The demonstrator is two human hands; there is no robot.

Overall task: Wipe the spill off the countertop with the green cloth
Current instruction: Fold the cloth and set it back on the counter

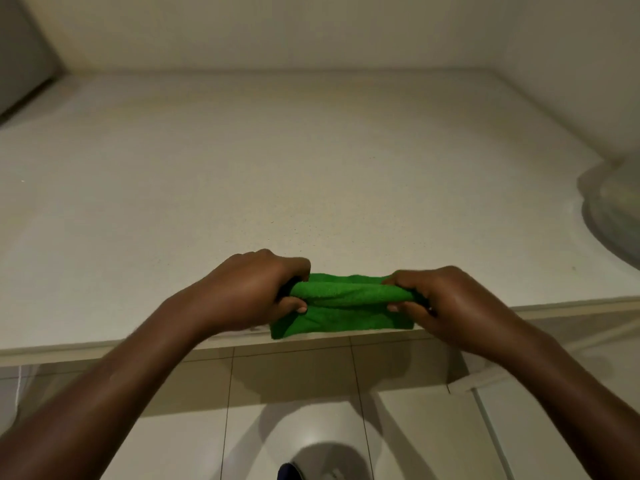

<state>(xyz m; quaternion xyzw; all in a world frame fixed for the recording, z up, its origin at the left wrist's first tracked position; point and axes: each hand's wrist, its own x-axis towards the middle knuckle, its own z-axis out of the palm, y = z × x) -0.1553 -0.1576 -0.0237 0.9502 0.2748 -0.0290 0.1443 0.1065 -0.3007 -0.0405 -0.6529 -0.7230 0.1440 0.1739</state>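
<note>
- Green cloth [341,308] is the one bright thing here, but the pale speckled countertop [277,174] is by far the largest, filling the upper and middle view and running back to plain light walls
- Tiled floor [294,386] shows below the counter's front edge, with a dark shoe tip [290,472] at the very bottom
- At the right edge a blurred, translucent rounded object [614,216] sits on the counter; what it is cannot be told
- Two bare forearms reach up from the lower corners toward the counter's front edge
- Left hand [249,292] is curled closed around the cloth's left end, thumb underneath and fingers over the top
- Right hand [446,301] grips the right end the same way, closed on the fabric
- Between the hands the cloth is bunched into a thick roll, and a flatter fold hangs below it, lying at the counter's front edge
- No spill can be made out on the surface
</note>
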